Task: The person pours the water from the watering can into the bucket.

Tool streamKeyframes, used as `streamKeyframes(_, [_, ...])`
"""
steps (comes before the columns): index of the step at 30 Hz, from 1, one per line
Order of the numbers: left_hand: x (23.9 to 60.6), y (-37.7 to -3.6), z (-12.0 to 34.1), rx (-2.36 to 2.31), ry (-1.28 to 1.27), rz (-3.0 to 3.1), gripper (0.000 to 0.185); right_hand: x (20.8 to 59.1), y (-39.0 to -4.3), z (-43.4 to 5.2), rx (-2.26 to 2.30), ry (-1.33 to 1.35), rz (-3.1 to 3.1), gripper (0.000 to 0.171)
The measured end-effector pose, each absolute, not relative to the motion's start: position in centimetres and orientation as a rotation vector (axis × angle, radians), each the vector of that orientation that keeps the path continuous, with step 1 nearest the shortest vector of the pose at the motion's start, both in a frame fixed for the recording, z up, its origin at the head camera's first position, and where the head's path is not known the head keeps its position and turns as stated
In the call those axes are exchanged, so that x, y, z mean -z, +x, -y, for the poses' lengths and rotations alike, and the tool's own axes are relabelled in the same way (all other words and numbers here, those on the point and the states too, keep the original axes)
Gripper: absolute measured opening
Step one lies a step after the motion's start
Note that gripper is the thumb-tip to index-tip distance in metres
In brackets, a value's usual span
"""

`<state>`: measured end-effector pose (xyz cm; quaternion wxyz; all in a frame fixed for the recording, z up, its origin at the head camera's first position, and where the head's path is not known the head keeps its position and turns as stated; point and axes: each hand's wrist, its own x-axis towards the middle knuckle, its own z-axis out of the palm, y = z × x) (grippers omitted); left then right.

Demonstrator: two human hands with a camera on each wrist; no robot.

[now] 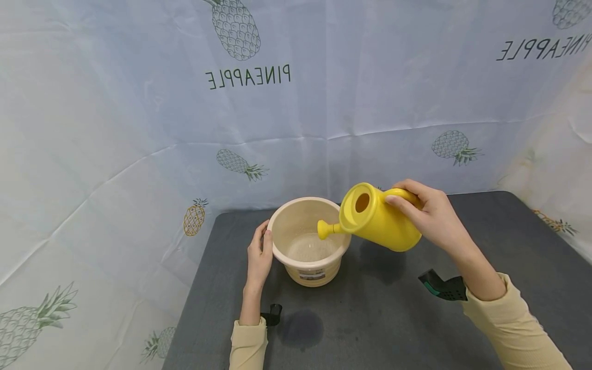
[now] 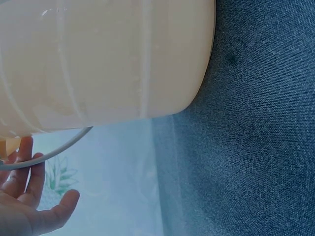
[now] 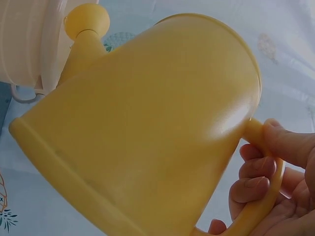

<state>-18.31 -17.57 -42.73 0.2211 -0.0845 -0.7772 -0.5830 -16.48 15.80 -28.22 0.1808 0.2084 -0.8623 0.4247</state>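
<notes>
A yellow watering can (image 1: 379, 218) hangs tilted over a cream plastic basin (image 1: 309, 240) on a dark grey table (image 1: 499, 246). Its spout head (image 1: 324, 229) sits above the basin's inside, where water shows at the bottom. My right hand (image 1: 427, 216) grips the can's handle; in the right wrist view the fingers (image 3: 256, 179) curl round the handle beside the can's body (image 3: 142, 128). My left hand (image 1: 260, 254) rests with straight fingers against the basin's left wall. The left wrist view shows the basin's side (image 2: 103, 59) and the open palm (image 2: 27, 204) beside it.
A pale cloth printed with pineapples (image 1: 236, 31) forms the backdrop and hangs down on the left. Wrist-worn camera mounts (image 1: 444, 288) show near both sleeves. Bare table lies in front of and to the right of the basin.
</notes>
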Motion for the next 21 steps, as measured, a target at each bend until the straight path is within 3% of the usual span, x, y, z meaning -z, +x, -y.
streamKeyframes(6, [41.5, -17.6, 17.3, 1.628, -0.255, 2.147, 0.037, 28.2, -16.6, -15.8, -1.206, 0.554, 2.446, 0.011])
streamKeyframes(15, [44.2, -19.2, 18.0, 1.607, -0.225, 2.146, 0.038, 28.2, -16.5, -15.7, -1.200, 0.543, 2.453, 0.012])
streamKeyframes(21, [42.8, -18.5, 17.7, 1.632, -0.242, 2.143, 0.037, 28.1, -16.4, -15.8, -1.205, 0.542, 2.451, 0.011])
